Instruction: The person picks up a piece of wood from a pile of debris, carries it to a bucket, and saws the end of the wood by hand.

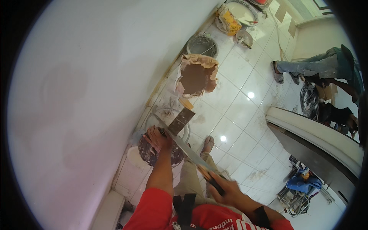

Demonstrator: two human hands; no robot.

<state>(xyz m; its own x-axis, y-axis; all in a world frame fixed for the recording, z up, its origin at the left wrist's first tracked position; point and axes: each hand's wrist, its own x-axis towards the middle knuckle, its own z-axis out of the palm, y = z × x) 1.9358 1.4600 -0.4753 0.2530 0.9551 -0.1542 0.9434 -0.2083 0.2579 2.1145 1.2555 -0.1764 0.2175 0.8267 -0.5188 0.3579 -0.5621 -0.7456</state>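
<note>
My right hand (227,191) is wrapped round the dark handle of a hand saw (193,155). The long blade slants up and left across a brown board (181,121). My left hand (158,138) presses down and grips the near end of that board, close beside the blade. Under this hand is a dark, paint-spattered bucket (145,152), with the board lying across its top. The board's far end juts out past the bucket. Part of the board is hidden by my left hand and the saw.
Beyond the board stands an open paper sack of brown powder (193,78), then a grey bucket (202,46), a yellow bag (229,23) and a tub of pale liquid (243,11). A white wall (88,96) runs along the left. Another person (318,67) stands at right.
</note>
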